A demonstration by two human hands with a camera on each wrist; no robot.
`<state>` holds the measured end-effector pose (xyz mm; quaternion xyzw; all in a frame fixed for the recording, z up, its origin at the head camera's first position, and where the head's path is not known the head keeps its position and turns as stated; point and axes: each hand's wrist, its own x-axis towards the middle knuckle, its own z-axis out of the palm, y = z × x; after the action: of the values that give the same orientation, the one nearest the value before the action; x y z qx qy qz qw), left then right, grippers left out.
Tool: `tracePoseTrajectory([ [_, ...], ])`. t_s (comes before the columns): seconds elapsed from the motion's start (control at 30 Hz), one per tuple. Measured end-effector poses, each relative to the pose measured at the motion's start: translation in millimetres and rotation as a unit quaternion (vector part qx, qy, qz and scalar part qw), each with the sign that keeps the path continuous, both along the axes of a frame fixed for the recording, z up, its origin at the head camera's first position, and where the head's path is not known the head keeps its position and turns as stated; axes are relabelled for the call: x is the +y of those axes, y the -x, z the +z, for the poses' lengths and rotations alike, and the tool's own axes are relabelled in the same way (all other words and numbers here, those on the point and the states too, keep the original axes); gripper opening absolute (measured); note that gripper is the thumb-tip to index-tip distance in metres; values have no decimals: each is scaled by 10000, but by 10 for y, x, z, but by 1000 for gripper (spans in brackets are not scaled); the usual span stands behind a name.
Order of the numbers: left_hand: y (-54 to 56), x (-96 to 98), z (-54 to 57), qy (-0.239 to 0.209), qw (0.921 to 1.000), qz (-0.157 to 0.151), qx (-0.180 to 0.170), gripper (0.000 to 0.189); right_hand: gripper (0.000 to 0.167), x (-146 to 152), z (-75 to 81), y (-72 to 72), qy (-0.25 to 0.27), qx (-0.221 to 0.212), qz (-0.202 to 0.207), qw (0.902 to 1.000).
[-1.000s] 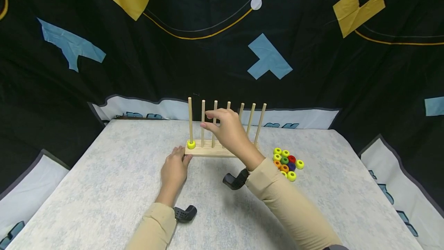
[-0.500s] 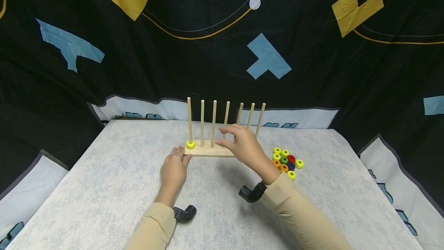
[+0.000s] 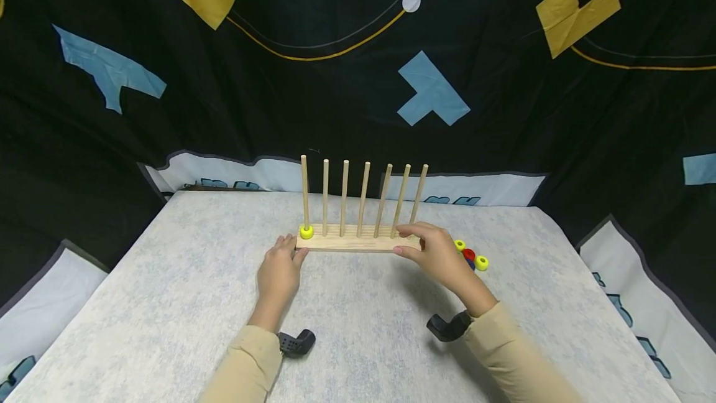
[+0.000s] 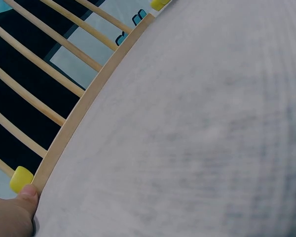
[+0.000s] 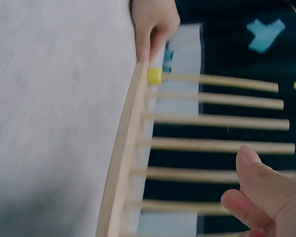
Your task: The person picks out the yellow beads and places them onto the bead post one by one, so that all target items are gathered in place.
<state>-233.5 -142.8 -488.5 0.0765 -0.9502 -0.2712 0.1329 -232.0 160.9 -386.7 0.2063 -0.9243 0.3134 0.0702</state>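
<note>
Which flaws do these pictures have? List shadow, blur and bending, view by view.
Head: mostly sharp, with a soft shadow on the table below the right hand; left wrist: the pegs and base look bowed, and the table smears toward the right edge; right wrist: the pegs look soft, and a dim, fuzzy shadow darkens the table at lower left.

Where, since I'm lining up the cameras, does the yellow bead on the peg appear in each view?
Head: yellow bead, left of centre, below the middle.
Left wrist: yellow bead, lower left.
Right wrist: yellow bead, upper middle.
Shared landmark: the left hand, touching the wooden base nearby.
</note>
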Motion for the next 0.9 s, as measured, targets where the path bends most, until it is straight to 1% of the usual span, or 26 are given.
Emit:
tracePoseTrajectory([
  [0.17,9,6,-8,146,9999,4,-88,56,42,335,-56,39,-48,-118,-296,9995],
  [0.3,11,15,-10,224,9996,1,-171,57,43,616,-90,68,-189,-291,-595,9976],
  [0.43,11,3,7,214,9996,-64,-171,56,42,892,-152,90,-341,-450,-932,9940],
  [0.6,24,-30,30,202,9994,-197,-202,57,41,1202,-234,110,-424,-834,-1289,9872],
  [0.67,35,-44,34,197,9993,-248,-214,57,41,1307,-267,113,-454,-926,-1358,9854],
  [0.77,52,-71,35,189,9989,-348,-245,58,42,1431,-324,120,-542,-913,-1412,9843],
  [0.9,65,-101,36,246,9980,-488,-303,58,44,1537,-411,133,-673,-1028,-1426,9821],
])
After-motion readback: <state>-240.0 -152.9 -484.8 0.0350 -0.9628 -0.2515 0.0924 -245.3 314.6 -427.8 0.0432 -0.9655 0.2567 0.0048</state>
